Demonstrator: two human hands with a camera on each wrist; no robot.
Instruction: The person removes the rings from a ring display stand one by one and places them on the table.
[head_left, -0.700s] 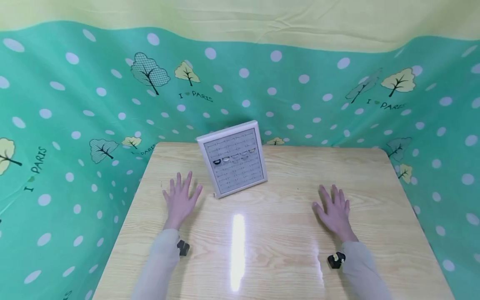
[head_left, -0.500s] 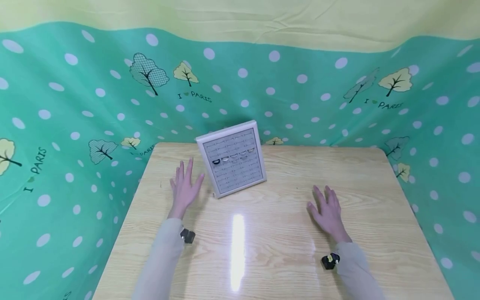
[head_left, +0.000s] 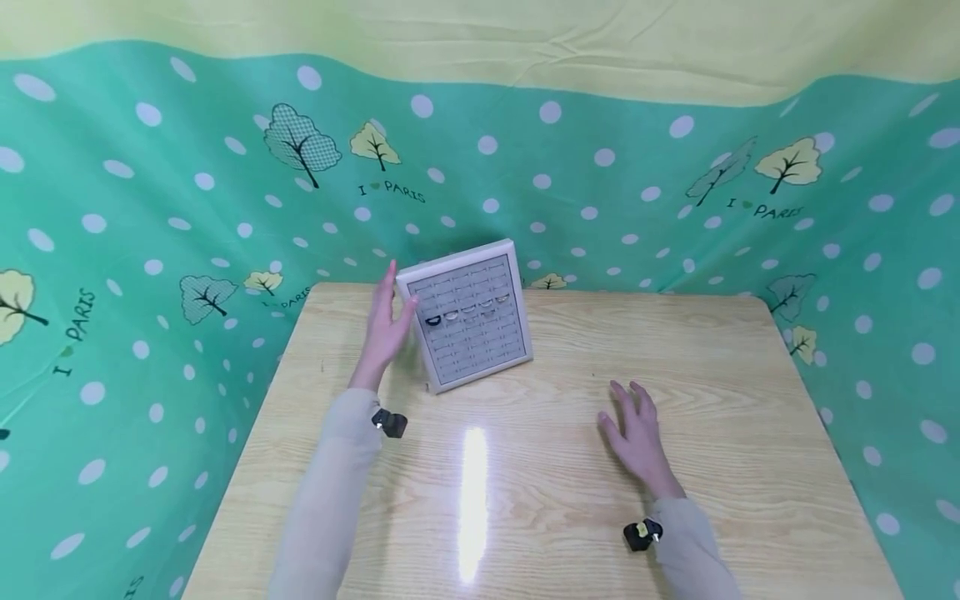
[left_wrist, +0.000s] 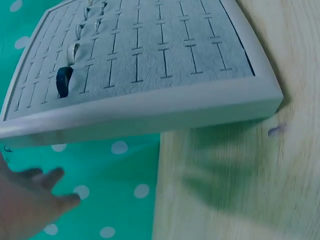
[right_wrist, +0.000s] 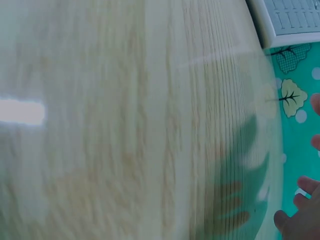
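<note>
A ring display board (head_left: 468, 346) with a white frame and grey slotted lining stands tilted at the back of the table. A row of rings sits in its slots: a wide black ring (left_wrist: 64, 82) at the left end, paler rings such as a silver ring (left_wrist: 72, 53) beyond it. My left hand (head_left: 385, 337) is at the board's upper left edge, thumb in front; the left wrist view shows a gap between its fingers and the frame. Over the right half of the table, my right hand (head_left: 637, 437) hovers with loosely bent fingers and holds nothing.
The light wooden table (head_left: 555, 500) carries a bright glare streak in front of the board. A green dotted curtain (head_left: 600, 192) closes off the back and both sides. Each wrist wears a small black camera, such as the left camera (head_left: 390, 423).
My left hand has moved forward and right, from beside the board to its upper left edge. My right hand has drifted left and slightly nearer. The board has stayed in place.
</note>
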